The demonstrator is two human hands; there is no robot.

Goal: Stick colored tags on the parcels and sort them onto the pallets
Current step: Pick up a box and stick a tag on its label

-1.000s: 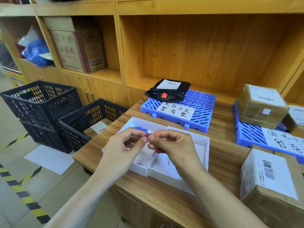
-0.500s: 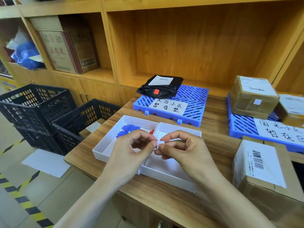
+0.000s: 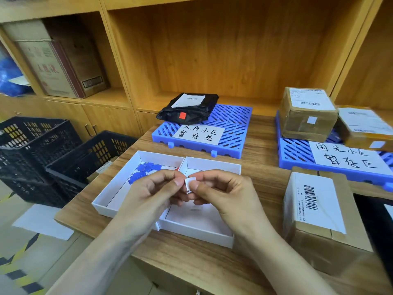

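Note:
My left hand (image 3: 151, 194) and my right hand (image 3: 225, 193) meet above two white trays (image 3: 119, 184) and together pinch a small tag (image 3: 190, 182) whose white side faces me. Several blue tags (image 3: 143, 170) lie in the left tray. A brown cardboard parcel (image 3: 319, 216) with a barcode label stands on the table at my right. The left blue pallet (image 3: 229, 133) carries a black bag parcel (image 3: 189, 108) with a red tag. On the right blue pallet (image 3: 295, 154) sit two brown boxes (image 3: 306, 114) with pale tags.
Two black plastic crates (image 3: 42, 154) stand on the floor left of the wooden table (image 3: 261, 145). Wooden shelving rises behind, with a cardboard carton (image 3: 61, 67) and a blue bag (image 3: 10, 79) on it. A dark object (image 3: 376, 228) lies at the right edge.
Both hands stay together over the trays. The tag first showed blue between the fingertips; its white side now faces me and sticks up a little more. My view has shifted slightly.

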